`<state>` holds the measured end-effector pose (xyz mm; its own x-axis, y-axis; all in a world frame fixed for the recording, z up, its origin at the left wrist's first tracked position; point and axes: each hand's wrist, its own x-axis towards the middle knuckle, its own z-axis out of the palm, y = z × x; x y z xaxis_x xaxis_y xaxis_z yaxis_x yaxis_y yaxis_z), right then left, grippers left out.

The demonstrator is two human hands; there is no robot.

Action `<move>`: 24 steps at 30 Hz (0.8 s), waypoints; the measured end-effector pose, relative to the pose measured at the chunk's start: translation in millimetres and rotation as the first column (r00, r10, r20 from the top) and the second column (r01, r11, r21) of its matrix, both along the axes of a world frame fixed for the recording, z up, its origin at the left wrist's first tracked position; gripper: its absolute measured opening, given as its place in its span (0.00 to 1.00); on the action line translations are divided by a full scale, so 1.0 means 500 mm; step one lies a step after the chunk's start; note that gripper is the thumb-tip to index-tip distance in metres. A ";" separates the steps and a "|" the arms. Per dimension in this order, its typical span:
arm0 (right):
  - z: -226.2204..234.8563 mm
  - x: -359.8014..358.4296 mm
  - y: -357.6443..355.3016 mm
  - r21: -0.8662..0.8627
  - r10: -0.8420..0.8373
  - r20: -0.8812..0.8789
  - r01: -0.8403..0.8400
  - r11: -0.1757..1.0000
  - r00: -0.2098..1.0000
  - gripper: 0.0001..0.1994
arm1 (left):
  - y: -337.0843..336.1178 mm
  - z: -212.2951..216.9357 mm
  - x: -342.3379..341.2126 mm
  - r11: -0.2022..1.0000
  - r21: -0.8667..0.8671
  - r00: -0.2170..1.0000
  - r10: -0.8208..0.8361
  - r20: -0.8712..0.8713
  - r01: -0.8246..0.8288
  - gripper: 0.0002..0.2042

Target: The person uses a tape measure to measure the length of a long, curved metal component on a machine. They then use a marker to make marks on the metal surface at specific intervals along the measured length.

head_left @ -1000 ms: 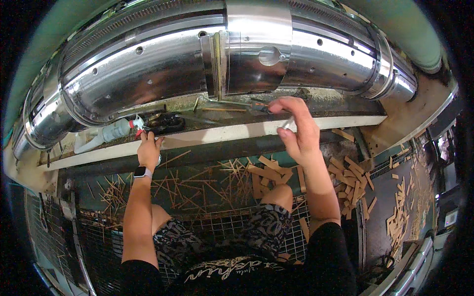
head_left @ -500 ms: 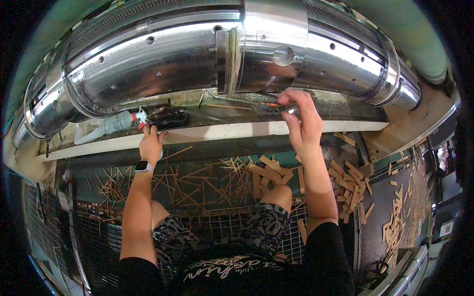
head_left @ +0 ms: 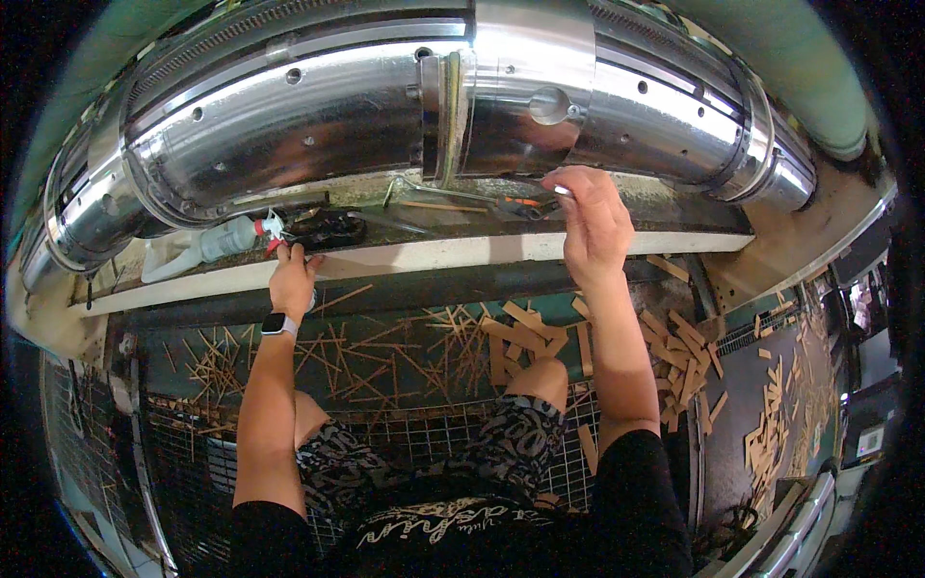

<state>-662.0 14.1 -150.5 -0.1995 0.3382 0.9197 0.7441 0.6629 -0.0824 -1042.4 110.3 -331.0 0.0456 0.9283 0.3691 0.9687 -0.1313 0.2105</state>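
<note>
Right hand (head_left: 594, 223) is raised to the underside of the polished steel drum (head_left: 385, 125), fingers pinched around a small metal piece (head_left: 562, 192) at the far ledge. An orange-handled tool (head_left: 518, 205) lies just left of it. Left hand (head_left: 293, 279) rests on the pale rail (head_left: 462, 255), fingers curled over its edge; whether it grasps anything cannot be told. A white spray bottle (head_left: 217, 241) lies far left. Wooden sticks (head_left: 405, 352) litter the near tray.
</note>
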 end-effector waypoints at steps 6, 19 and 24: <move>0.023 -0.022 -0.010 0.007 -0.004 0.109 0.003 1.000 0.994 0.11 | 0.005 -0.011 -0.008 0.999 0.036 1.000 -0.007 -0.021 0.008 0.17; 0.038 -0.023 -0.037 -0.584 0.093 -0.749 -0.720 0.374 0.656 0.10 | 0.000 -0.008 -0.001 0.994 0.109 1.000 0.001 0.007 -0.002 0.16; 0.016 -0.016 -0.031 -0.315 0.259 -0.893 -0.922 0.224 0.368 0.12 | -0.001 -0.009 0.004 0.996 0.087 0.999 0.033 -0.004 -0.033 0.15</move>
